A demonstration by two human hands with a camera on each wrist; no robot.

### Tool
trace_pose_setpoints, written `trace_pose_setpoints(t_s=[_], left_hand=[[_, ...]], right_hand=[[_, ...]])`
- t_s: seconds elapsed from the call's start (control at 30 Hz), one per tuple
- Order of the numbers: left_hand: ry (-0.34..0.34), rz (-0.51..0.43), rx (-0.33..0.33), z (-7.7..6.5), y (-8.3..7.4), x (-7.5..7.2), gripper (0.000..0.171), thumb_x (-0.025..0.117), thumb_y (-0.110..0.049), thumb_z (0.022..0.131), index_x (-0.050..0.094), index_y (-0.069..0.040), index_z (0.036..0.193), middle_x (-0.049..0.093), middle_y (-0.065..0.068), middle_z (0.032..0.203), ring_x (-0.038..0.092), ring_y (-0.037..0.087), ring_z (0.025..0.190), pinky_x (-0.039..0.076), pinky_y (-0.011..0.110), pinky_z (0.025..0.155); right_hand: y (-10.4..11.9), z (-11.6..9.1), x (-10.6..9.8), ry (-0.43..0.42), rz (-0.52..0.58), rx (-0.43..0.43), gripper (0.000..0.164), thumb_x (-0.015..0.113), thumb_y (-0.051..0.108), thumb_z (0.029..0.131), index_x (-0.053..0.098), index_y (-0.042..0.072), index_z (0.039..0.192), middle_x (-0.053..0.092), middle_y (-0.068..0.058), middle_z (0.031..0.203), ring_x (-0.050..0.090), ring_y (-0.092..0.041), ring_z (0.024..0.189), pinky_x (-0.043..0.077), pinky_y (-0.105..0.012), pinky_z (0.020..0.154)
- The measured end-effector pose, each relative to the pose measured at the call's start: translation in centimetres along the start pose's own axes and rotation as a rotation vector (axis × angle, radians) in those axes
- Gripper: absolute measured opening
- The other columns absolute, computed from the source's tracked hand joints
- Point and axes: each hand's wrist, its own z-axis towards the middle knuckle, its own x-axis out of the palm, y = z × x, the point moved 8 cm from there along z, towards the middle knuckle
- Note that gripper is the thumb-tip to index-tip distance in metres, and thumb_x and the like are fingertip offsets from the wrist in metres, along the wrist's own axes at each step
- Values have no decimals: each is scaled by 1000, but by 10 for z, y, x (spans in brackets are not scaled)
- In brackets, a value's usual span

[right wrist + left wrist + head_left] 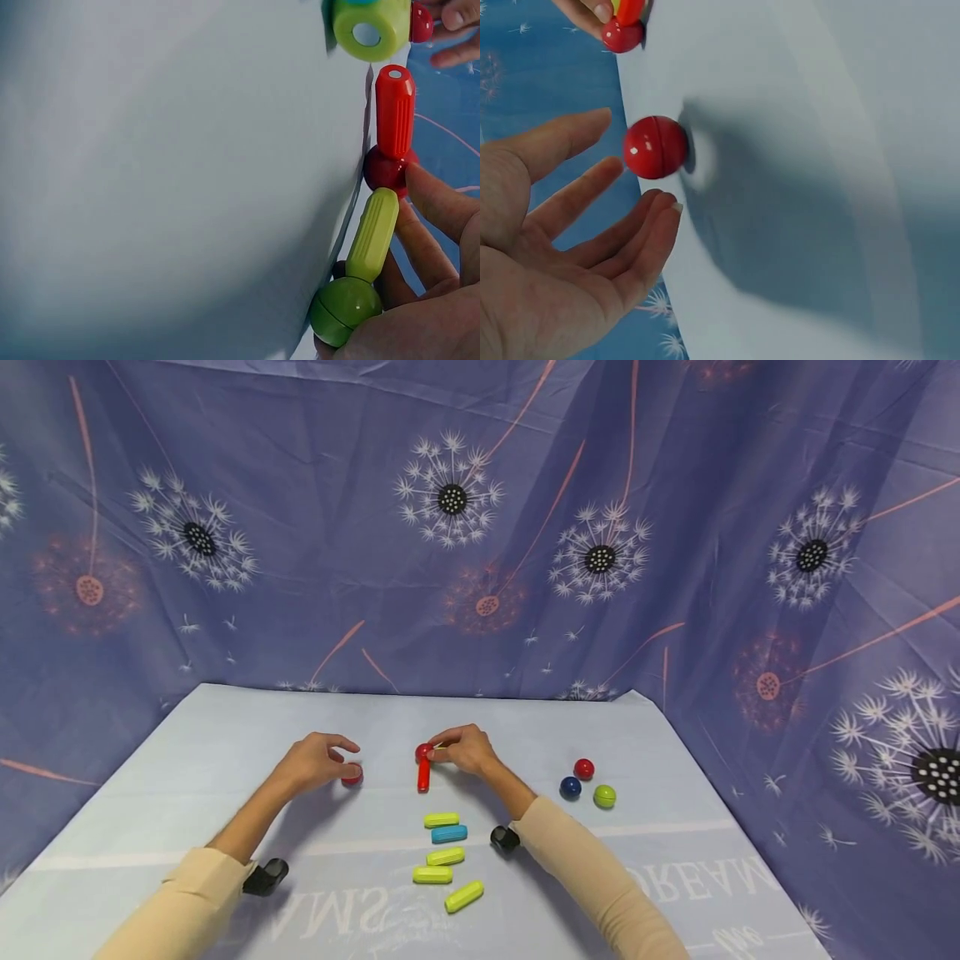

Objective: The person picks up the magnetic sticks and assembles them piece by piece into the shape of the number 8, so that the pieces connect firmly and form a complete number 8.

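My left hand (315, 762) is spread around a glossy red ball (655, 147) on the table. In the left wrist view its fingers curve around the ball with a gap to it. My right hand (467, 750) pinches a second red ball (390, 169) between thumb and fingers. From that ball a ridged red stick (423, 776) points toward the near side. A yellow-green stick (373, 235) runs from it to a green ball (345, 310) beside the right palm, largely hidden under the hand in the head view.
Several yellow-green sticks (432, 875) and a blue stick (449, 834) lie between the forearms. To the right sit a red ball (584, 768), a dark blue ball (570, 787) and a lime ball (604, 796). A patterned purple cloth (337, 527) hangs behind the white table (247, 718).
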Motion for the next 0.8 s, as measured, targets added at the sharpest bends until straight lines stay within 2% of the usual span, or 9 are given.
trace_pose_setpoints(t_s=[0.17,0.27,0.8], left_hand=[[24,-16,-11,-4,8,2,44,79,-26,86,71,-5,123,76,15,103,68,30,96,51,40,76],[14,-20,-18,-5,11,3,42,80,-25,85,72,-5,120,77,14,99,67,26,90,49,36,71],[-57,-54,-23,-4,19,7,29,78,-23,85,76,-7,109,76,9,90,64,21,77,47,32,64]], right_hand=[[0,0,-1,0,11,0,20,83,28,84,82,21,102,75,-1,102,60,-18,90,46,-30,73],[-1,1,0,5,22,3,21,84,28,83,82,21,102,75,0,101,60,-18,88,46,-29,71],[-3,11,-1,16,8,18,19,84,28,83,83,23,101,74,1,103,56,-18,89,42,-29,71]])
